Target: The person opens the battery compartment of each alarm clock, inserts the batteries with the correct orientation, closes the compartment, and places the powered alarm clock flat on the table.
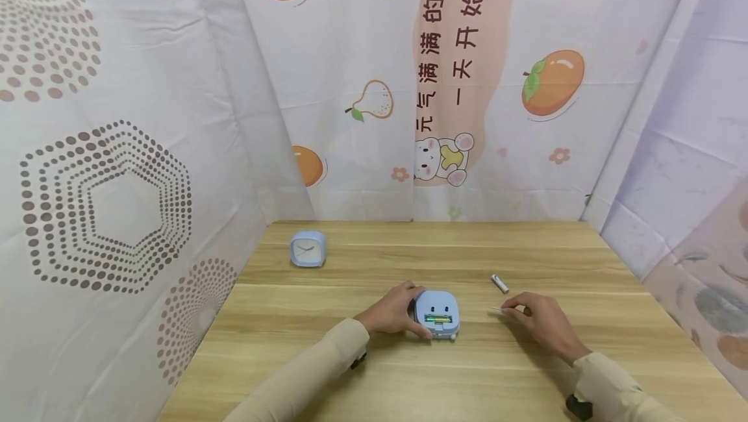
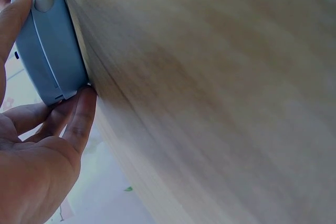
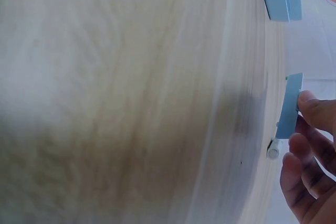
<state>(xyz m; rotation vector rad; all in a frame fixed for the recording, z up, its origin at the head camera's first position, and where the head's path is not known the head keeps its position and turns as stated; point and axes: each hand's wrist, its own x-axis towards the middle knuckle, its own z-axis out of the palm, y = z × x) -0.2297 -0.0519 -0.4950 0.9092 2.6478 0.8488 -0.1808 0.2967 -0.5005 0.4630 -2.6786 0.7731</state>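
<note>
A light blue alarm clock [image 1: 438, 298] lies face down on the table, its back turned up. In its uncovered battery compartment sits a green and gold battery [image 1: 438, 319]. My left hand [image 1: 393, 311] grips the clock from the left side, thumb at the near edge and fingers round the far one. Right of the clock and apart from it, my right hand [image 1: 545, 321] pinches a small light blue battery cover [image 3: 290, 108] between thumb and fingers. Just beyond that hand, a white battery [image 1: 499, 284] lies on the table. The clock's face is hidden.
A second light blue alarm clock [image 1: 307, 249] stands upright at the back left of the wooden table [image 1: 374, 253], its dial showing. Printed curtains [image 1: 362, 169] hang behind the table and along both sides.
</note>
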